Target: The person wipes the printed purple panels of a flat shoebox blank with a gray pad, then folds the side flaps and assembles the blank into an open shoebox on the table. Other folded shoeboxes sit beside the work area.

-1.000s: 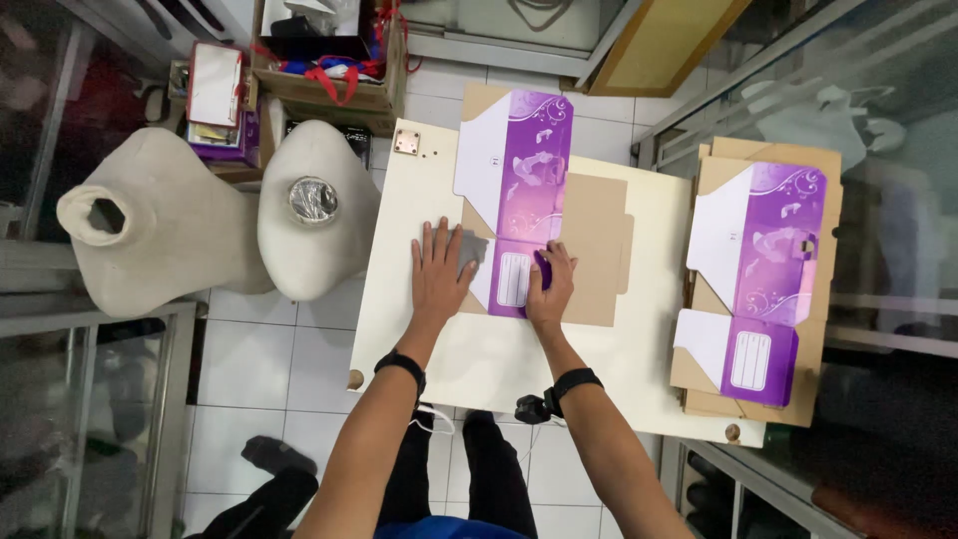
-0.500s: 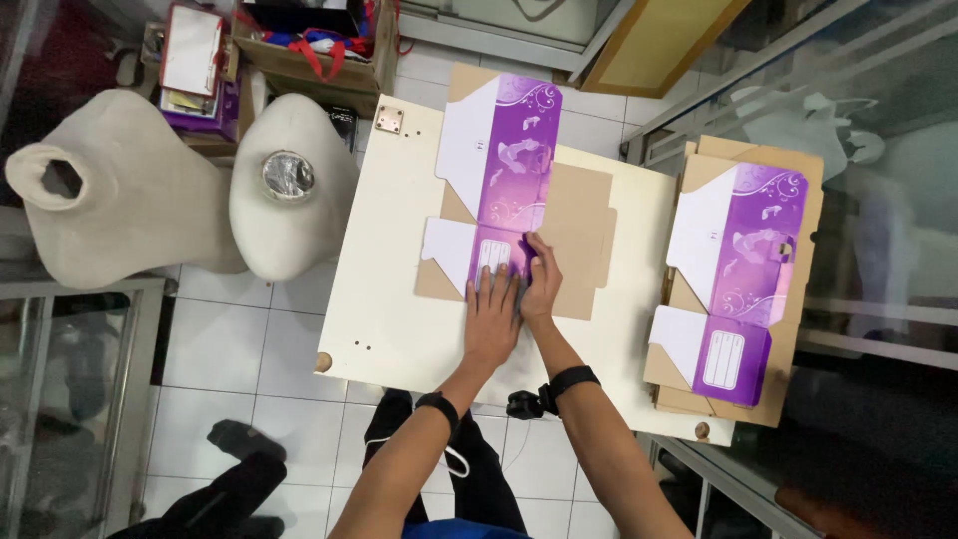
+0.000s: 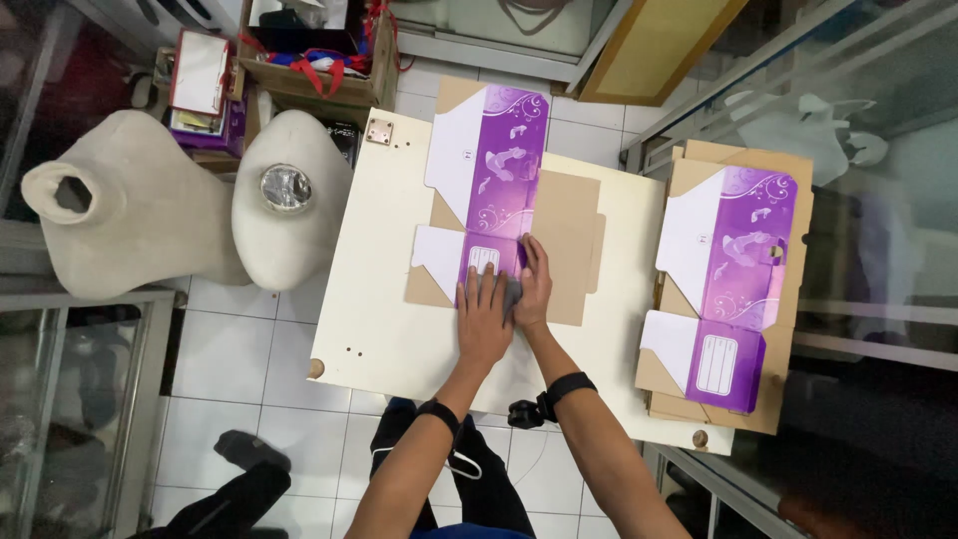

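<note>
— Pressing where?
— Left hand flat, fingers spread, on the near end of the purple box blank, which lies unfolded on the table. Right hand sits just beside it, palm down on the fold edge; nothing clenched.
— Other stock?
— Stack of blanks at the right, well apart. Two mannequin busts on the left.

Left hand has moved from the white flap at the left of the flat purple carton rightward onto its lower labelled panel; it now lies flat, touching the right hand; right hand has shifted slightly up along the fold; wrists sit closer together, centre frame.
</note>
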